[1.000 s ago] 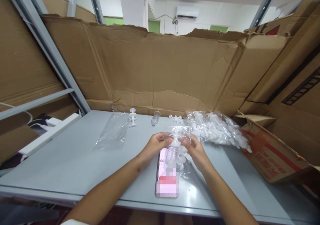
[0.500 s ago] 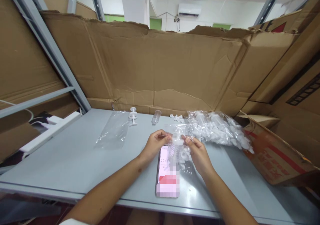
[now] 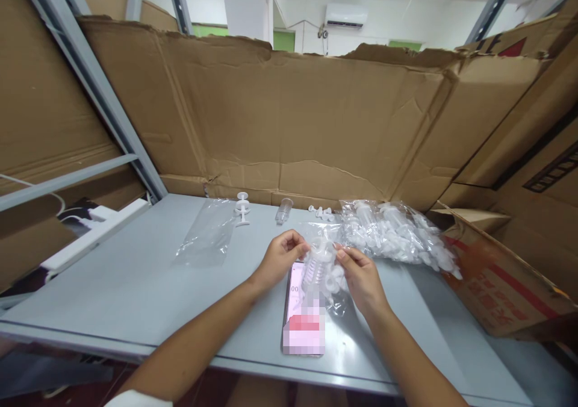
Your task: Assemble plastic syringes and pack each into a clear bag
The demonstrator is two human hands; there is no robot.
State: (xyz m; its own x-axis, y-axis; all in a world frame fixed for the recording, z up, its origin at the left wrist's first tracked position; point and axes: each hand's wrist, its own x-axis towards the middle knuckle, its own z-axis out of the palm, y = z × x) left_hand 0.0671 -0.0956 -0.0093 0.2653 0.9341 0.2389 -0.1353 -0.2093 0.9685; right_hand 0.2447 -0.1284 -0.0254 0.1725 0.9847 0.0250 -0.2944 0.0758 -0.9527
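Note:
Between my two hands hangs a clear plastic bag (image 3: pixel 326 251), with white plastic parts and clear ribbed tubes showing through it. My left hand (image 3: pixel 285 255) pinches the upper left of the bag between thumb and fingers. On the other side, my right hand (image 3: pixel 360 273) grips its upper right edge. The bag's lower part hangs over a phone (image 3: pixel 302 342) whose pink screen shows digits, partly covered by the bag. How the parts sit inside the bag is hard to make out.
Behind my hands stand white plunger-like parts (image 3: pixel 242 209), a clear ribbed tube (image 3: pixel 284 211) and several small white pieces (image 3: pixel 320 212). A flat plastic bag (image 3: pixel 205 232) lies left. Right are a full bag of white parts (image 3: pixel 397 235) and a cardboard box (image 3: pixel 501 280). Cardboard (image 3: pixel 298 112) walls the back.
The bag's top has shifted between my fingers, and the ribbed tubes inside now show more plainly. Both hands keep their grip in nearly the same place. The view has tilted slightly.

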